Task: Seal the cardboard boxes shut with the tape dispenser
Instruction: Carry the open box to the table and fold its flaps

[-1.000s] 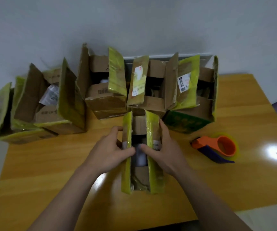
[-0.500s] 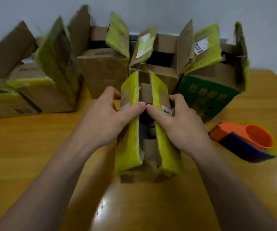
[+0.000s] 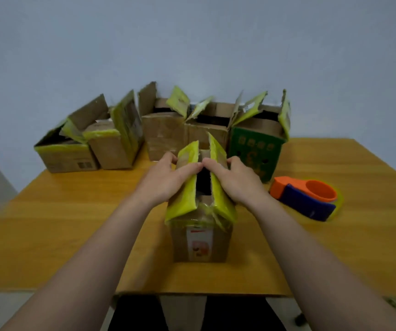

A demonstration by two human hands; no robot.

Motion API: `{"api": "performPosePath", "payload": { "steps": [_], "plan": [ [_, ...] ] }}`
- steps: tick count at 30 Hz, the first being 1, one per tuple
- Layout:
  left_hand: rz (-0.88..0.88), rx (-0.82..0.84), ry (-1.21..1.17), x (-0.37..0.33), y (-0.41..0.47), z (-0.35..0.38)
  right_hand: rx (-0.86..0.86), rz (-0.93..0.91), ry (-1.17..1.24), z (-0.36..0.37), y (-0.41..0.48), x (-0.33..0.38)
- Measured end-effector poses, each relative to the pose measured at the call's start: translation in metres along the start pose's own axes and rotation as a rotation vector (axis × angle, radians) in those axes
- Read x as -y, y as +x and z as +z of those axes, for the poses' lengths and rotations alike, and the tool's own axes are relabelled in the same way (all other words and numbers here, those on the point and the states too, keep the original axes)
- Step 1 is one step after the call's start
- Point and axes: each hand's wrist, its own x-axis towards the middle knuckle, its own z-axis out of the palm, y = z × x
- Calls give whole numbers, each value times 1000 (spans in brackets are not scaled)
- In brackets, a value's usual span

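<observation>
Both hands, left hand [image 3: 166, 180] and right hand [image 3: 236, 181], pinch the yellow-taped flaps of the front box [image 3: 200, 240]; tape dispenser [image 3: 305, 197] sits on the surface [image 3: 73, 223]

Near box [image 3: 200, 242] on table [image 3: 73, 223], front centre. Row of five open boxes [image 3: 163, 137] behind it, at table rear against wall [image 3: 192, 44]. Tape dispenser [image 3: 304, 197] on table, right of near box. Left hand [image 3: 166, 180] grips its left flap, right hand [image 3: 236, 180] its right flap.
</observation>
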Motion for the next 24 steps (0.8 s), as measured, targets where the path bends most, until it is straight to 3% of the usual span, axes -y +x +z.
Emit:
{"api": "performPosePath", "payload": {
  "steps": [13, 24],
  "plan": [
    [-31, 39, -37, 0, 5, 4, -46, -15, 25, 0, 6, 4],
    [-31, 20, -75, 7, 28, 13, 40, -20, 97, 1, 33, -7]
  ]
}}
